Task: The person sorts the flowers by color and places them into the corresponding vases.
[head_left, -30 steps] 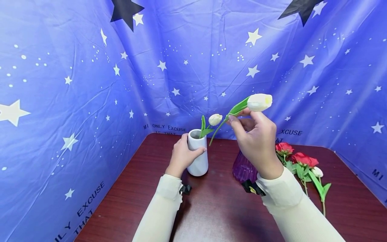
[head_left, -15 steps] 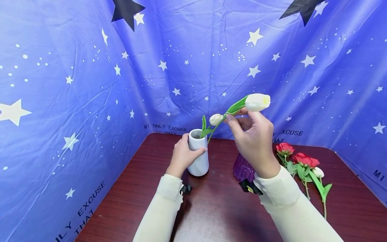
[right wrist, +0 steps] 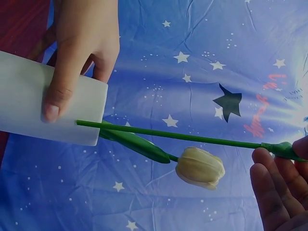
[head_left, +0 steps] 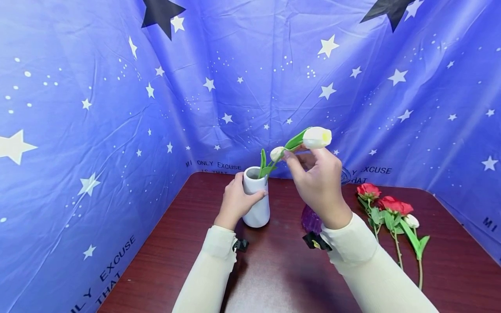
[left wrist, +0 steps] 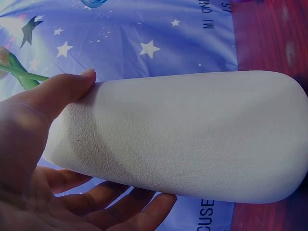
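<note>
My left hand [head_left: 236,198] grips a white vase [head_left: 256,215] that stands upright on the table, thumb across its front. In the left wrist view, the thumb lies on one side of the vase [left wrist: 192,134] and the fingers on the other. One white tulip [head_left: 276,153] stands in the vase, its bloom and leaves above the rim. My right hand [head_left: 318,182] pinches a second white tulip [head_left: 317,137] below its bloom, the stem slanting down leftward. In the right wrist view, that green stem [right wrist: 192,138] crosses the vase's rim and its tip overlaps the outer wall.
A purple ribbed glass vase [head_left: 312,219] stands behind my right hand and wrist, mostly hidden. At the right of the table lie red roses [head_left: 394,205] and another white tulip [head_left: 411,221]. A blue star-patterned cloth [head_left: 274,87] hangs around the table.
My right hand has moved left and slightly down with the tulip, bringing its stem tip to the white vase's rim. My left hand has stayed on the vase.
</note>
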Demonstrator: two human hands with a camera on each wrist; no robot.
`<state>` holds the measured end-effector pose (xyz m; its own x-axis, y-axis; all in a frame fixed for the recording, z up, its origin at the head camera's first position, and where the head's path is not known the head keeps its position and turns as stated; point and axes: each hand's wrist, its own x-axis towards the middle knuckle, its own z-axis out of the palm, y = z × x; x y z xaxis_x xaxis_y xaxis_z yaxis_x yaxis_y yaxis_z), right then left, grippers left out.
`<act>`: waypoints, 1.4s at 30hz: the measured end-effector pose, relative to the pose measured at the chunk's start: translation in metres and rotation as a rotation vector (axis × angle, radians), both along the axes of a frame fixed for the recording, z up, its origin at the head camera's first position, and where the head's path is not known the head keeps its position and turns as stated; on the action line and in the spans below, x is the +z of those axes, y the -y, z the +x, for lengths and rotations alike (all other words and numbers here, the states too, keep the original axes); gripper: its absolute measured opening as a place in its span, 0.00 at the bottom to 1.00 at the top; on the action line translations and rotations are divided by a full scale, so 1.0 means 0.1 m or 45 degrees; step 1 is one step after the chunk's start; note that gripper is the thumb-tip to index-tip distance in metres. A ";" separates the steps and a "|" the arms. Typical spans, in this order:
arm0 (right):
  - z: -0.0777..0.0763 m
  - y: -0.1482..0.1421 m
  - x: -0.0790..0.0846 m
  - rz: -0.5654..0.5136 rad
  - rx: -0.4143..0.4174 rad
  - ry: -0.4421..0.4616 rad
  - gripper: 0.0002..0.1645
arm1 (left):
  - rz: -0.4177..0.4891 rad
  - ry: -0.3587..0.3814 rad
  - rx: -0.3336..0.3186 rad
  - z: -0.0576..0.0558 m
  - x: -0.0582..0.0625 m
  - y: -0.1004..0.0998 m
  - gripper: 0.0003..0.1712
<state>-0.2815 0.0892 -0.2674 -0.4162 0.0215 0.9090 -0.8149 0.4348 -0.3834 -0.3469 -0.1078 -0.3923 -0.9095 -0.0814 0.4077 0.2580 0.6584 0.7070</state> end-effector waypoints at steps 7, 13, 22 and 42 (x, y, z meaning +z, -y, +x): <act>-0.03 0.02 -0.03 0.030 0.021 0.003 0.07 | 0.001 0.006 0.002 -0.01 0.00 0.00 0.45; -0.04 0.03 -0.07 0.065 -0.026 0.025 0.07 | -0.001 0.017 -0.001 -0.01 -0.01 0.00 0.46; -0.06 0.04 -0.09 0.090 -0.038 0.054 0.07 | 0.014 0.025 -0.007 -0.01 0.00 0.00 0.46; 0.02 0.08 0.07 -0.019 0.109 -0.031 0.07 | 0.024 0.023 0.005 0.00 0.01 -0.01 0.46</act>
